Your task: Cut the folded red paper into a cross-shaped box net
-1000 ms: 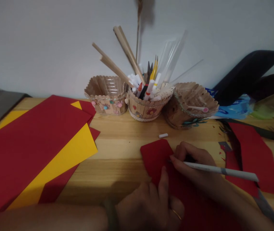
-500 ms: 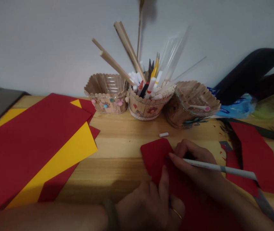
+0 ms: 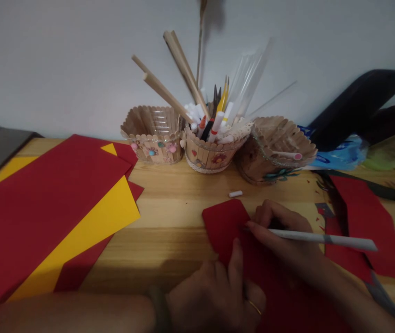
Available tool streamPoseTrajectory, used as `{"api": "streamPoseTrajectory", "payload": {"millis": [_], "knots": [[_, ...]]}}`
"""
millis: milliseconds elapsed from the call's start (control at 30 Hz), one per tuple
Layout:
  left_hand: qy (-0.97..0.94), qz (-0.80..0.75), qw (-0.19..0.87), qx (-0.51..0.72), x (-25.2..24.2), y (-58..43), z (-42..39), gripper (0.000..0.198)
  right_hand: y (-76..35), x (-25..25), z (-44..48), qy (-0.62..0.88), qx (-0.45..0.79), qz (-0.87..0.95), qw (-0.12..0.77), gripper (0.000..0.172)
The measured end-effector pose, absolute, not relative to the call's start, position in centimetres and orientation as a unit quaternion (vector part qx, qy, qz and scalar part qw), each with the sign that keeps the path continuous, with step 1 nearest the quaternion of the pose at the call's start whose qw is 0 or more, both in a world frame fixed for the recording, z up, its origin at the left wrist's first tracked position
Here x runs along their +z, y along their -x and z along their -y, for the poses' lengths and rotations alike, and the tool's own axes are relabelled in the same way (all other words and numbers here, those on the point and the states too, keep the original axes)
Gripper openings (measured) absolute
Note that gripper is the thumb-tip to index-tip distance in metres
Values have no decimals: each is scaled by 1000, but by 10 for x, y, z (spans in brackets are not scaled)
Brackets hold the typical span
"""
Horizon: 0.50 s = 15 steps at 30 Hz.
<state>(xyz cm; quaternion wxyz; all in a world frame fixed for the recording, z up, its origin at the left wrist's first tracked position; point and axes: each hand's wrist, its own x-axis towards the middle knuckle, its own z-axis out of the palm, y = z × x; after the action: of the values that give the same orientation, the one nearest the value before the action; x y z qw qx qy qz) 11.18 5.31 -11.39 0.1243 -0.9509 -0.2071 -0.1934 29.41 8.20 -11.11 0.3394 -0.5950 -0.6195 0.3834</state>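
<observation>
A sheet of red paper with rounded far corners lies on the table, partly under both hands. My left hand presses on it, its index finger stretched out and the other fingers curled, with a ring on one digit. My right hand is closed around a white marker, held slanted like a writing tool. The marker's dark tip meets the red paper just right of my left index finger. A small white marker cap lies just beyond the paper.
Red and yellow sheets overlap at the left. Three stick-walled baskets line the wall; the middle one holds markers, tweezers and wooden rods. At right are red paper pieces, small scraps, a blue packet and a dark object.
My right hand has shifted slightly with the marker, and the marker's back end has swung a little up and right. My left hand stays in place on the paper.
</observation>
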Motion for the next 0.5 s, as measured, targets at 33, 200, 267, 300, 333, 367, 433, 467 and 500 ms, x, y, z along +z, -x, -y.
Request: {"api": "streamPoseTrajectory", "payload": {"millis": [33,200,267,300,333,367,433,467,500], "knots": [[951,205,124,-194,-114,-112,-53,11,-294,-112,-82,591,392,609,355,28],[948,215,129,-195,-113,-112,-52,13,-292,-110,-82,597,386,608,353,27],[950,215,128,-188,-111,-113,-53,13,-290,-107,-82,604,372,620,334,24],[952,212,126,-184,-110,-112,-54,13,-289,-106,-83,606,369,623,328,24],[953,209,125,-183,-109,-112,-54,13,-289,-105,-83,609,366,625,323,24],[952,209,125,-184,-108,-112,-54,13,-288,-104,-83,612,364,626,318,25],[953,208,123,-182,-108,-112,-55,13,-287,-104,-84,614,358,630,312,26],[954,207,123,-180,-108,-111,-55,12,-287,-104,-84,614,355,633,310,26],[954,206,124,-180,-108,-111,-55,12,-288,-104,-84,614,353,635,308,26]]}}
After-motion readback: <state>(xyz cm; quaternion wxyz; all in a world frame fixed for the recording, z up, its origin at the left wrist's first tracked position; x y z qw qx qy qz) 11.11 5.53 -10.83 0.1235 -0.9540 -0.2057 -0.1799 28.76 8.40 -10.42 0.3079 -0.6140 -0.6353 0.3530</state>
